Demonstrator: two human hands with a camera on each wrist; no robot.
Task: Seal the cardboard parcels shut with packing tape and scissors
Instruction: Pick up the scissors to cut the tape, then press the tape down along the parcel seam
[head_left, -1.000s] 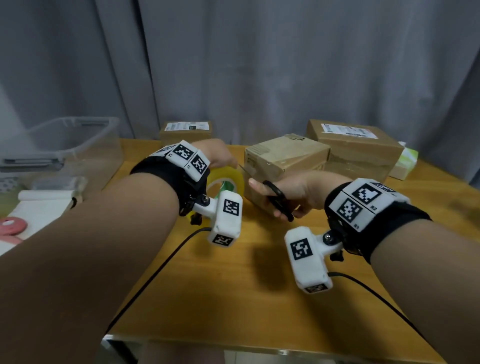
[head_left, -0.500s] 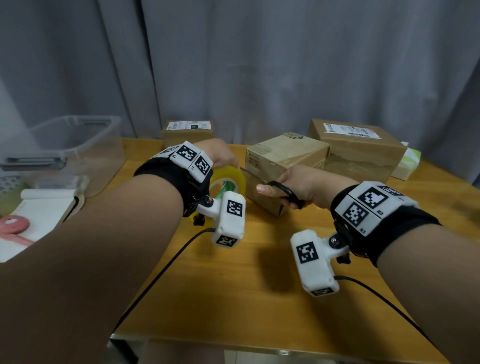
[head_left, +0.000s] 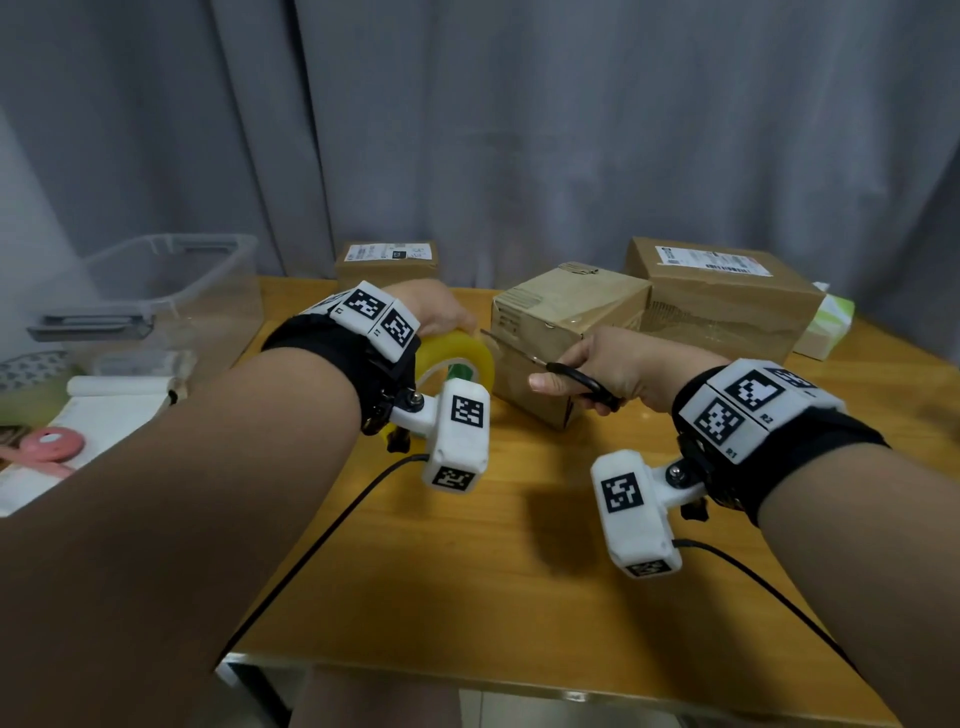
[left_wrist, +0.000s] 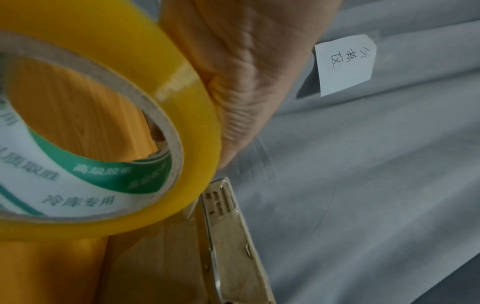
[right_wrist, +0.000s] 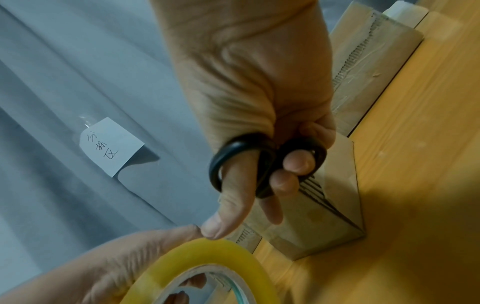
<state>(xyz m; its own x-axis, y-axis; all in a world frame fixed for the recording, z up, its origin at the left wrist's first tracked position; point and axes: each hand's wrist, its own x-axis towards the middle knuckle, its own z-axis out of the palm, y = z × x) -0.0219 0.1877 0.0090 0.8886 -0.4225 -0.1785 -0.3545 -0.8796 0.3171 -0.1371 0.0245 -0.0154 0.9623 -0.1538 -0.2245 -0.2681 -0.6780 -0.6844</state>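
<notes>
Tape roll (head_left: 457, 358) showing glossy translucent yellow film over matt paper core. Scissors (head_left: 566, 374) showing smooth black plastic handles, bare metal blades. Middle parcel (head_left: 566, 322) looking like matt brown cardboard, shiny clear tape strips catching light. Tabletop (head_left: 467, 571) showing smooth, lightly satin wood grain. Behind tabletop, curtain (head_left: 519, 130) hanging as matt grey cloth. Left of tabletop, bin (head_left: 171, 291) looking like clear plastic.

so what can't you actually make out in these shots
- Scissors blade tips: in the head view they end behind the tape roll; out of frame in the right wrist view.
- Left hand fingers: hidden by the wrist marker block in the head view.
- Parcel top seam: too dim to tell whether it is taped.
</notes>
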